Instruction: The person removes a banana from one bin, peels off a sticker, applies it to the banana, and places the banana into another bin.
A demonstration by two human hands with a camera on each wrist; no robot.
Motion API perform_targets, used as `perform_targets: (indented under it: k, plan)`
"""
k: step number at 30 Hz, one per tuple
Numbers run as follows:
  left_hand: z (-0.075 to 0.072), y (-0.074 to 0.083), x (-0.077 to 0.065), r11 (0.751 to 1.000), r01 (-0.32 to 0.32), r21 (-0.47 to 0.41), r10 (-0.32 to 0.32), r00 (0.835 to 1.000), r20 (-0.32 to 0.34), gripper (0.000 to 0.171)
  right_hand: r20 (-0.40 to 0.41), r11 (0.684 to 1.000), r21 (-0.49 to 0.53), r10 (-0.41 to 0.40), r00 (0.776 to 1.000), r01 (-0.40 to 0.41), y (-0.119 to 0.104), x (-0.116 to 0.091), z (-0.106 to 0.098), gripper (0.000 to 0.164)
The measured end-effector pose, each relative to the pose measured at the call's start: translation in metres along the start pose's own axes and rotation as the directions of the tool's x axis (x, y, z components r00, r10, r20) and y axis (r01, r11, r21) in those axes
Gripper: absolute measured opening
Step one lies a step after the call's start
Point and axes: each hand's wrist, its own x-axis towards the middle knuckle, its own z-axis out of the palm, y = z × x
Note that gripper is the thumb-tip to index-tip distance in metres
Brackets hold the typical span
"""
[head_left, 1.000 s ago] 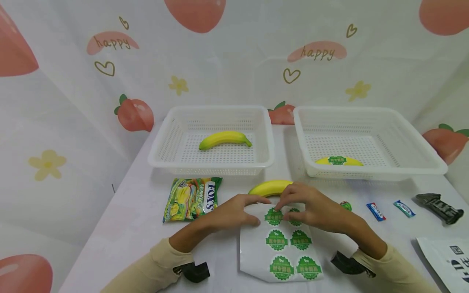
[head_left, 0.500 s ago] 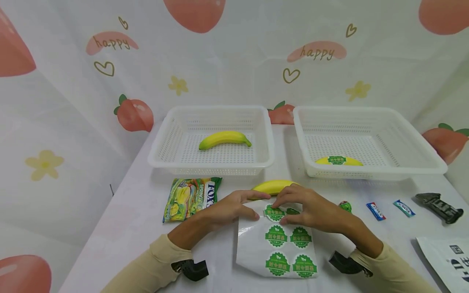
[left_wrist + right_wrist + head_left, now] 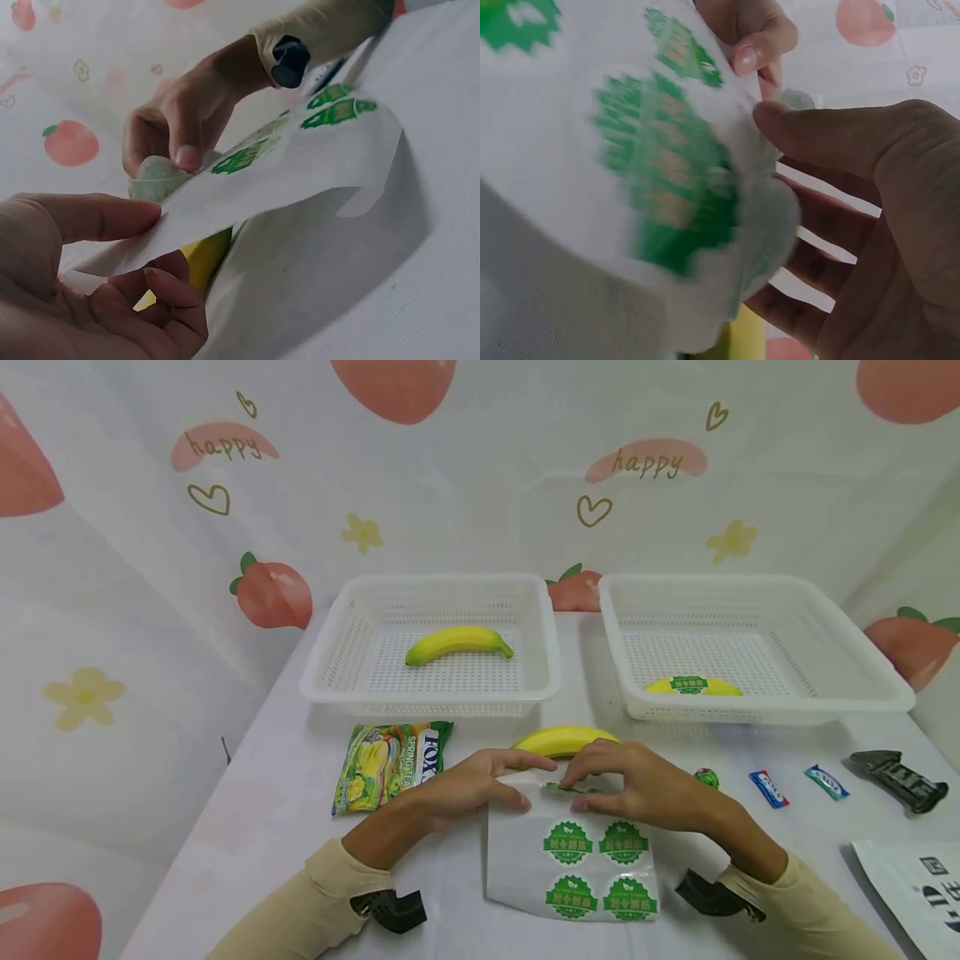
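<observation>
A white sheet of round green stickers (image 3: 517, 868) is held tilted over the table by both hands. My left hand (image 3: 465, 793) pinches its upper left part between thumb and fingers. With thumb in front and fingers behind, my right hand (image 3: 648, 789) grips the sheet's top edge, which is folded back. At that fold a sticker (image 3: 154, 180) sticks out past the edge, its pale back showing, in the left wrist view. Flat on the sheet's lower part are several green stickers (image 3: 567, 843). A yellow banana (image 3: 562, 740) lies just behind the hands, partly covered.
A left white basket (image 3: 431, 700) holds one banana (image 3: 459, 645); a right white basket (image 3: 765, 707) holds a stickered banana (image 3: 723, 689). A green candy packet (image 3: 375, 768) lies left. To the right are small wrapped candies (image 3: 769, 789), a black packet (image 3: 900, 781) and a white bag (image 3: 911, 885).
The sheet's top edge has been bent back, so the upper stickers have tipped away from the head view. A sticker now stands out at the fold. Both hands stay nearly in place.
</observation>
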Motion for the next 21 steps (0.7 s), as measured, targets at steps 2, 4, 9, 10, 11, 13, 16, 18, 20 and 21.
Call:
perform_targets:
  k: [2,4,9,10,11,13,16,18,20,21]
  plan:
    - [0.0,-0.001,0.0,0.999,0.011,0.042,-0.01,1.0,-0.01,0.062,-0.002,1.0,0.009,0.012,1.0,-0.012,0.0,0.001,-0.001,0.012]
    - [0.0,-0.002,0.001,0.991,0.017,0.135,-0.012,0.999,-0.04,0.06,-0.003,0.999,0.019,0.032,0.999,-0.032,-0.001,0.001,-0.001,0.008]
    - [0.003,-0.003,0.001,0.907,0.016,0.421,0.027,0.995,-0.094,0.054,-0.047,0.997,0.034,0.076,0.996,-0.075,-0.002,0.001,-0.002,0.005]
    - [0.003,-0.003,0.001,0.883,0.002,0.469,0.043,0.995,-0.086,0.053,-0.066,0.997,0.024,0.073,0.995,-0.072,-0.001,0.001,-0.002,0.005]
    - [0.004,-0.003,0.001,0.856,-0.012,0.516,0.061,0.995,-0.077,0.05,-0.088,0.998,0.007,0.063,0.994,-0.062,-0.001,0.0,-0.003,0.006]
    - [0.006,-0.001,-0.001,0.807,-0.035,0.589,0.09,0.994,-0.064,0.043,-0.134,0.998,-0.045,0.037,0.99,-0.043,0.0,0.0,-0.004,0.01]
    - [0.01,0.001,-0.005,0.743,-0.06,0.666,0.131,0.99,-0.057,0.03,-0.189,0.992,-0.126,-0.019,0.982,-0.005,0.001,-0.001,-0.006,0.015]
    - [0.014,0.004,-0.008,0.733,-0.052,0.678,0.146,0.986,-0.083,0.031,-0.216,0.986,-0.168,-0.057,0.975,0.02,0.001,-0.002,-0.007,0.017]
    - [0.018,0.007,-0.01,0.742,-0.045,0.669,0.166,0.979,-0.119,0.038,-0.235,0.977,-0.205,-0.113,0.965,0.065,-0.001,-0.002,-0.007,0.019]
    - [0.02,0.008,-0.011,0.747,-0.04,0.663,0.18,0.973,-0.143,0.041,-0.24,0.97,-0.225,-0.142,0.96,0.088,-0.002,-0.002,-0.006,0.02]
